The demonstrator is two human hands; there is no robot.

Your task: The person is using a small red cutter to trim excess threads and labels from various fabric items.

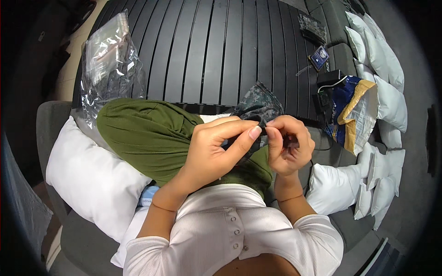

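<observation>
A dark camouflage cloth [258, 102] hangs over my lap, its far part lying toward the table edge. My left hand [214, 146] pinches the cloth's edge between thumb and forefinger. Right beside it, my right hand [292, 142] grips the same edge with thumb and fingertips, so the two pinches nearly meet. A narrow folded strip of the cloth shows between the fingertips. The lower part of the cloth is partly hidden behind my hands.
Ahead stands a black slatted table [207, 50] with a clear plastic bag [110, 60] at its left. At right are a small blue packet [319, 58], a dark folded packet [312, 27] and a blue-and-tan sack [352, 112]. White pillows [92, 172] lie on both sides.
</observation>
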